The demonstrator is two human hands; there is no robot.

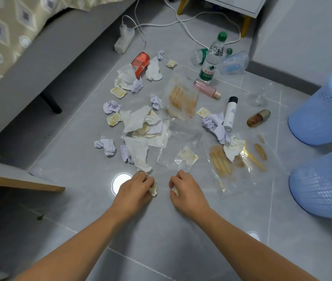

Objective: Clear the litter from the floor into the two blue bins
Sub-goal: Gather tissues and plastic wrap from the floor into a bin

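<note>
Litter is spread over the grey tiled floor: crumpled paper balls (111, 107), stained tissues (138, 153), a red can (140, 62), clear plastic bags (182, 98), a green-capped water bottle (211, 61), a pink bottle (206, 89), a white tube (230, 111) and an amber bottle (259, 118). My left hand (135, 186) grips a small crumpled tissue (153, 190) at the near edge of the pile. My right hand (186, 189) holds another small crumpled scrap (174, 191). Two blue mesh bins (323, 118) (323, 191) stand at the right.
A grey sofa (45, 57) with a patterned throw runs along the left. A power strip (123, 40) with white cables lies at the back. A wooden furniture leg (19, 179) juts in at the left. A white cabinet with yellow legs (246, 23) stands behind.
</note>
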